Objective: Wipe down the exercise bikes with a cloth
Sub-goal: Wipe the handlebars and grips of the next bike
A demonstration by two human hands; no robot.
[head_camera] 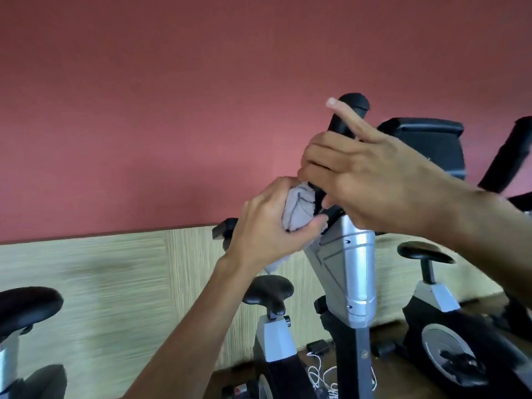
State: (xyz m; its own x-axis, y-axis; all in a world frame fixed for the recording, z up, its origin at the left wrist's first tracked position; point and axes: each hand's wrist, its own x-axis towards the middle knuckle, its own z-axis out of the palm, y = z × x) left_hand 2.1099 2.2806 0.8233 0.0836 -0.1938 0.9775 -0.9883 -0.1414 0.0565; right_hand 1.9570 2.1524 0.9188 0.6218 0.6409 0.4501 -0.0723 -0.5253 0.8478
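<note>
A grey cloth (298, 207) is bunched in my left hand (267, 226), which grips it against the base of a black handlebar grip (348, 116) on the nearest exercise bike. My right hand (371, 180) curls round that same upright grip just above the cloth, its index finger sticking out straight past the grip's top. Below both hands runs the bike's silver column (354, 272). A tail of cloth hangs under my left wrist.
The bike's black console (429, 145) sits behind my right hand. Black saddles show at centre (270, 292), right (426, 253) and far left (26, 306). A second handlebar (506, 156) rises at the right edge. White cables (322, 375) lie on the floor by the wall.
</note>
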